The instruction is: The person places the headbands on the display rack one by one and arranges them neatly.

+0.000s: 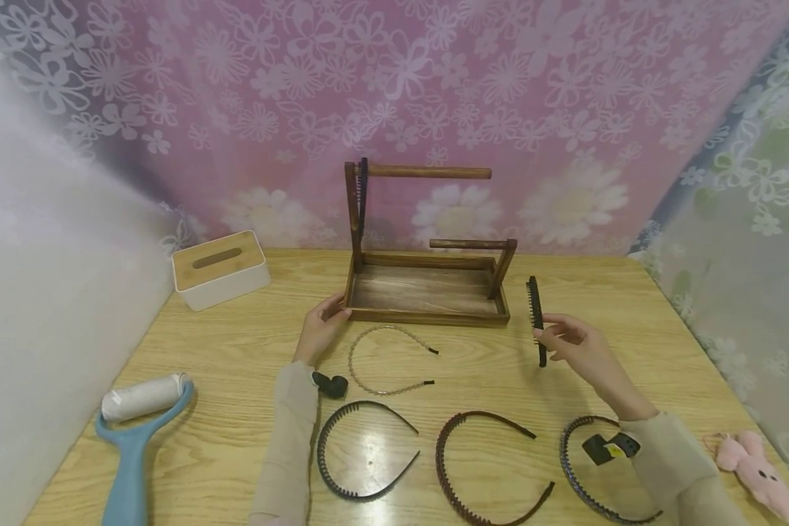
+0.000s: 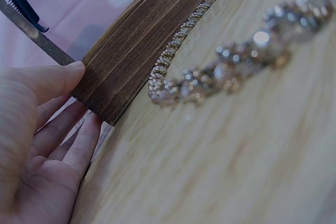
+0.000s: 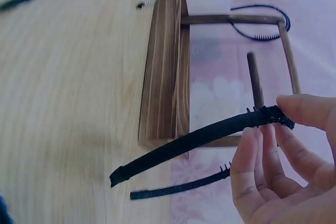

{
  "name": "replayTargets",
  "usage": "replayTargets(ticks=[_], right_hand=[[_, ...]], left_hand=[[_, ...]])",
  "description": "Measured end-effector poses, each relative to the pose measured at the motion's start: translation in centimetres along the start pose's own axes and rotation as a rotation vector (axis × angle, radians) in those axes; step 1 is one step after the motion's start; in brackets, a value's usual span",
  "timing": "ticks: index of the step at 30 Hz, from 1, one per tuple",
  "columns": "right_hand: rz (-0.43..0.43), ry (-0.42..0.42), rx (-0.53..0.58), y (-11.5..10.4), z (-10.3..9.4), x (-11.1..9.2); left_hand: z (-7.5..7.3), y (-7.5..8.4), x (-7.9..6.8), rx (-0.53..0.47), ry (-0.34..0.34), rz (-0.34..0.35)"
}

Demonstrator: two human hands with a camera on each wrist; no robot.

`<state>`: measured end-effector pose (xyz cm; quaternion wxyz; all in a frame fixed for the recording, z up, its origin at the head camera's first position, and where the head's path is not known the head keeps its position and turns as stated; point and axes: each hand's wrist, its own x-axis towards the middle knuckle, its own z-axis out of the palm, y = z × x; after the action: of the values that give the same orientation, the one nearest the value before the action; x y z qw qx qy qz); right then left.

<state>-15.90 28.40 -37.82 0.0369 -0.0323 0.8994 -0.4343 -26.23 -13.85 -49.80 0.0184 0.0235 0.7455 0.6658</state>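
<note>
My right hand [image 1: 575, 347] pinches a black toothed headband [image 1: 535, 314] between thumb and fingers, held up to the right of a brown wooden stand [image 1: 427, 318]. In the right wrist view both headband ends [image 3: 157, 163] point away from the fingers. At the stand's front left corner, my left hand [image 1: 321, 332] grips the tray part, thumb [image 2: 60, 81] on the front board and fingers at the side. Another black headband [image 1: 361, 197] hangs on the stand's upper bar [image 1: 434, 172], against the left post. A shorter, lower bar [image 1: 467, 244] extends from the right post.
A beaded headband [image 1: 351, 361] lies before the stand. Nearer are a black headband [image 1: 322, 456], a dark reddish one [image 1: 442, 467] and another dark one [image 1: 568, 467]. A tissue box [image 1: 226, 285] and lint roller [image 1: 131, 453] are left; a pink plush toy [image 1: 759, 471] lies right.
</note>
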Motion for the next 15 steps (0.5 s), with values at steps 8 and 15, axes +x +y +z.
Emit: replayTargets(ticks=[8,15], right_hand=[[0.033,0.059,0.072,0.5,-1.3,2.2],[-0.003,0.107,0.108,0.1,-2.0,4.2]], left_hand=[[-0.1,0.0,0.1,0.008,-0.004,-0.002],[0.0,0.1,0.1,-0.006,-0.007,-0.021]])
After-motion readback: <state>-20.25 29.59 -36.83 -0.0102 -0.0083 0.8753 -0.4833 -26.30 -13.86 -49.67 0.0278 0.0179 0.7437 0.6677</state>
